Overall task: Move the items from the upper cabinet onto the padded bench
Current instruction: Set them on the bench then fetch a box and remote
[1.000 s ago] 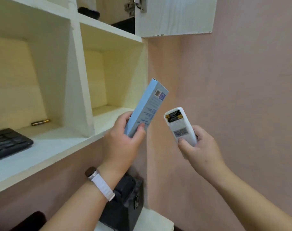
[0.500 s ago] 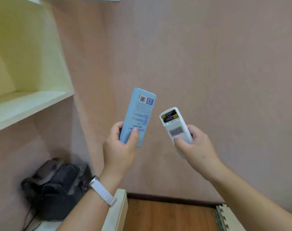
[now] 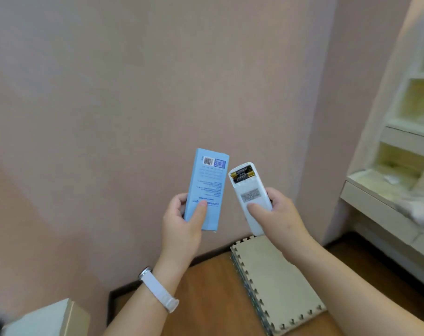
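My left hand [image 3: 182,224] grips a slim light-blue box [image 3: 207,185] upright, barcode end up, thumb across its lower front. Just to its right, my right hand [image 3: 278,214] holds a white remote control [image 3: 249,195] back side up, its battery cover off and two batteries showing at the top end. Both are held in front of a bare pink wall. The upper cabinet is out of view. I cannot tell whether the light surface at the right edge is the padded bench.
A stack of beige foam puzzle mats [image 3: 276,282] lies on the wooden floor [image 3: 206,299] below my hands. White shelving and a light ledge [image 3: 380,204] with pale fabric stand at the right. A white furniture corner [image 3: 48,318] shows at bottom left.
The view has swung right, away from the cabinet shelves and the black device; the foam mats and right-hand shelving have come into view. Both hands still hold the box and remote.
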